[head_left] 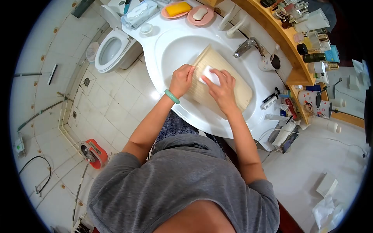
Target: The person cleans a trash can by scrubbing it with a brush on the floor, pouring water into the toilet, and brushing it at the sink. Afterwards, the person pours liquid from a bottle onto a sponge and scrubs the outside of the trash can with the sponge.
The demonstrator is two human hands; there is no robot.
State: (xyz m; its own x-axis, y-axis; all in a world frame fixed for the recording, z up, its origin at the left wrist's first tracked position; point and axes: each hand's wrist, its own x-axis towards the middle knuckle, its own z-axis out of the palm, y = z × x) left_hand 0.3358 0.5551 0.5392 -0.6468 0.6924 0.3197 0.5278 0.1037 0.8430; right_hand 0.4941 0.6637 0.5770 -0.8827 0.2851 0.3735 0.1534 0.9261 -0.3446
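A cream-coloured ribbed container (240,87) lies on its side in the white sink (171,52), its rim towards the upper left. My left hand (182,80), with a green bangle at the wrist, grips the container near its rim, the fingers closed. My right hand (221,88) is closed round a white sponge-like block (210,74) and presses it on the container's side. What lies under the block is hidden.
Behind the sink are a faucet (244,47), a white cup (268,62), a yellow soap bar (178,9) and a white soap bar (200,14) on pink dishes. Bottles crowd a wooden shelf (272,25). A toilet (112,50) stands at the left.
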